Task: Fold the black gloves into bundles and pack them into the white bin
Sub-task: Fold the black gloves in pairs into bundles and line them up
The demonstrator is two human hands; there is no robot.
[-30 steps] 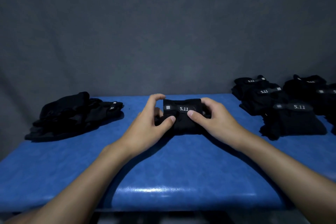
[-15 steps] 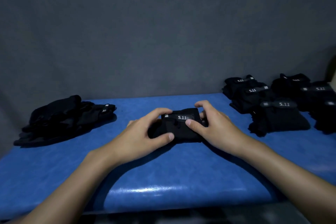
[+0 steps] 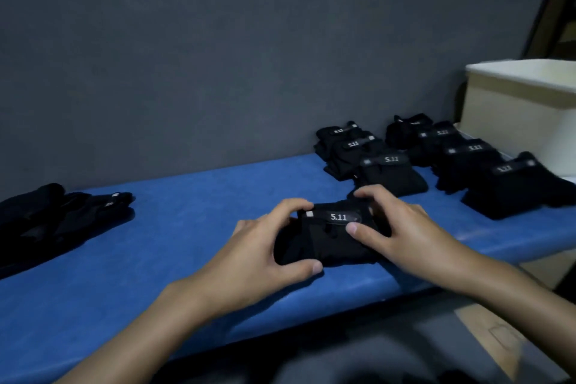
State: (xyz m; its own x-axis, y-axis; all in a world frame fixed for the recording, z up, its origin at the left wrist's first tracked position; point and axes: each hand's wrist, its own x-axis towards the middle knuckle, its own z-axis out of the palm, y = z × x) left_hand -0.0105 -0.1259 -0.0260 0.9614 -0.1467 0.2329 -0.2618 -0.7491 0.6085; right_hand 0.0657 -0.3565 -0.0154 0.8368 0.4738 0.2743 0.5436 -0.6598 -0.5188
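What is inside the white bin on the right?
Nothing can be seen inside: the white bin shows only its outer wall and rim, which cover its inside. Finished bundles lie on the blue table beside it.

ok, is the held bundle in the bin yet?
No, the left hand and right hand grip the bundle on the table, apart from the white bin.

Both hands grip a folded glove bundle (image 3: pixel 330 237) on the blue table (image 3: pixel 174 227): the left hand (image 3: pixel 261 256) and the right hand (image 3: pixel 396 227). Unfolded gloves (image 3: pixel 59 218) lie far left; finished bundles (image 3: pixel 436 162) sit beside the white bin (image 3: pixel 517 103).
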